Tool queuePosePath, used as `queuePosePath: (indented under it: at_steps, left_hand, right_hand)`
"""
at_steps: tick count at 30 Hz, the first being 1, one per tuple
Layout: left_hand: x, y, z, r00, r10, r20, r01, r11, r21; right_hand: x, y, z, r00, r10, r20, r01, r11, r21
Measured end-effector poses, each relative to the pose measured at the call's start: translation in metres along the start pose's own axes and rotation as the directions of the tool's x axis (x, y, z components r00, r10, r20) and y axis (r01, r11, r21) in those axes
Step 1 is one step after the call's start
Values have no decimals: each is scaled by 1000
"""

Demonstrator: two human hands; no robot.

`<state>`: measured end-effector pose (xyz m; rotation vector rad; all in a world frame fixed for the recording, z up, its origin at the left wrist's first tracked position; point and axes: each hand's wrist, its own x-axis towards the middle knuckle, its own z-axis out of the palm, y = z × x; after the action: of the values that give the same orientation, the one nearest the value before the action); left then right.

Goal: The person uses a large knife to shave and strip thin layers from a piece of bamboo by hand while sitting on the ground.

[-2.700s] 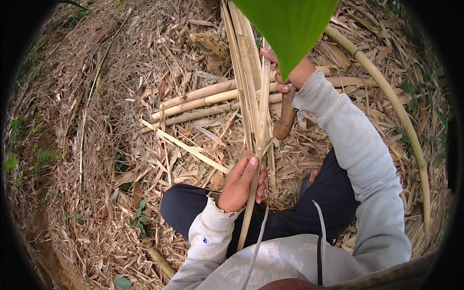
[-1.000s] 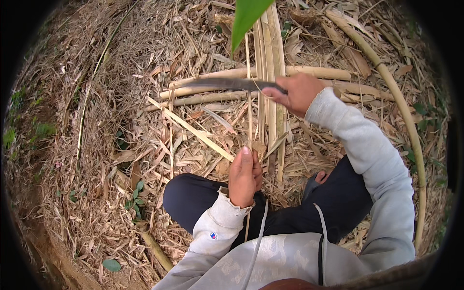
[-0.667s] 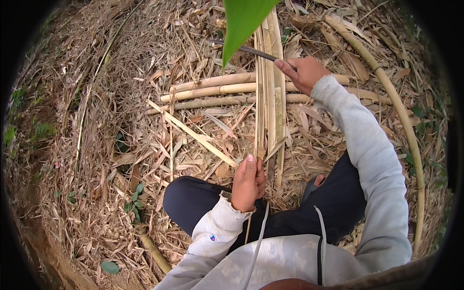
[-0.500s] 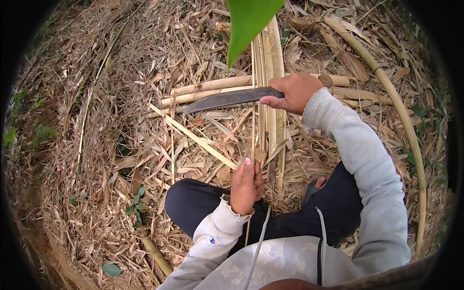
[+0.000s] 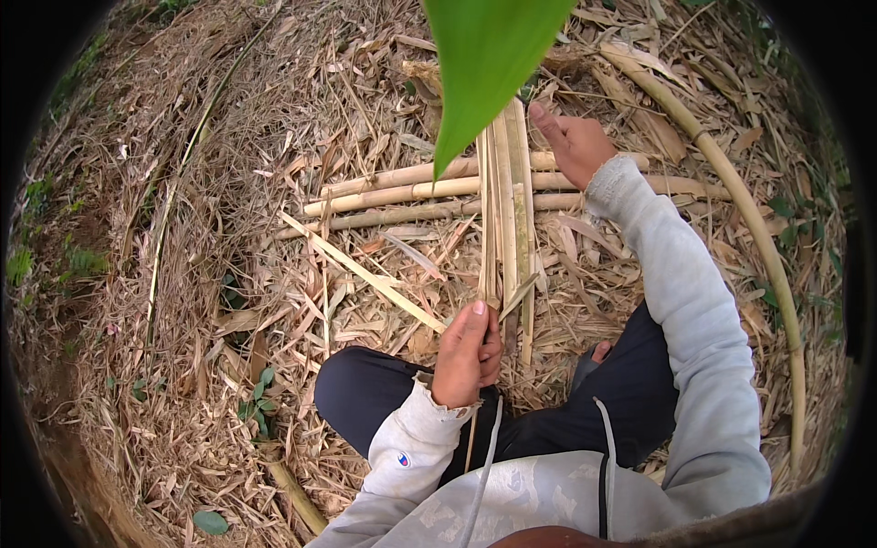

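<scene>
My left hand (image 5: 466, 356) is closed, thumb on top, over my bent left knee. It pinches a thin bamboo strip (image 5: 470, 443), whose tail hangs below the fist; its upper part merges with the other strips. My right hand (image 5: 585, 151) is raised at the far right of the strip bundle, fingers curled and thumb pointing up and left. The knife it gripped half a second ago cannot be made out; a leaf covers the area beyond the thumb. Long split bamboo strips (image 5: 517, 228) lie lengthwise across several bamboo poles (image 5: 393, 196).
A large green leaf (image 5: 484, 64) hangs close in front at the top. A long curved bamboo pole (image 5: 754, 196) runs down the right side. One pale strip (image 5: 365, 274) slants toward my left hand. Dry leaves and shavings (image 5: 237, 183) cover the ground.
My right hand has moved slightly away and turned, and the knife blade that pointed left no longer shows. My left hand has stayed nearly in place.
</scene>
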<state>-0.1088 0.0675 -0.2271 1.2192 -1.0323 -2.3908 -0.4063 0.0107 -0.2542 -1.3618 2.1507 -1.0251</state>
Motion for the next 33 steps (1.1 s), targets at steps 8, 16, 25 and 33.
queuePosePath:
  at_steps: [8, 16, 25, 33]
  left_hand:
    - [6, -4, -4, 977, 132, -165, -124, 991, 59]
    - [2, -4, 0, 994, 76, -84, -76, 997, 9]
    - [5, -2, -1, 999, 29, -32, -30, 999, -31]
    - [-3, -8, -1, 993, -13, 120, 22, 997, -72]
  right_hand:
    - [-86, -56, 18, 849, -293, 439, 410, 890, -201]
    - [-67, -34, 14, 916, -291, 278, 368, 883, -291]
    - [-81, -38, 16, 807, -365, 464, 523, 808, -273]
    - [-5, 16, -16, 995, -54, 78, 74, 961, -268]
